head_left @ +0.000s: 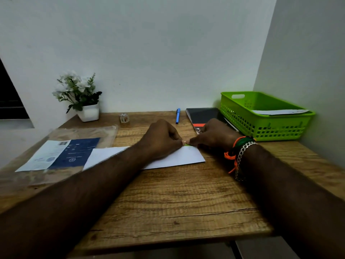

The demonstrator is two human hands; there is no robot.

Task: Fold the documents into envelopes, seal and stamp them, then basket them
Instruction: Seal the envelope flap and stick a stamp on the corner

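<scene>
- The left hand (162,137) rests knuckles-up on a white envelope (179,157), its fingers curled in and its fingertips pressed down at the far edge of the paper.
- The right hand (214,135) sits just to the right of the left one, also curled, with its thumb tip almost touching the left hand's fingertips.
- Between the two sets of fingertips a small green sliver (187,145) shows on the envelope's far edge; whether either hand pinches it or only presses on it cannot be told.
- The envelope lies flat on the wooden desk (168,199), running from under the left forearm out past the right hand's wrist.
- The right wrist wears an orange and green thread band (235,150) and a silver chain bracelet (242,152).
- Beyond the right hand and to its right stands a green plastic basket (261,126), with a white envelope in the basket (280,111) lying tilted against its rim.
- Just beyond the right hand lies a dark notebook (202,114) with an orange stripe, its near corner hidden by the knuckles.
- Beyond the gap between the hands a blue pen (178,115) lies on the desk.
- Left of the left hand lies a clear plastic sleeve (78,139) holding a blue and white printed sheet (61,154).
- Far beyond the left hand stand a small glass bottle (124,119) and a white pot of white flowers (82,98).
</scene>
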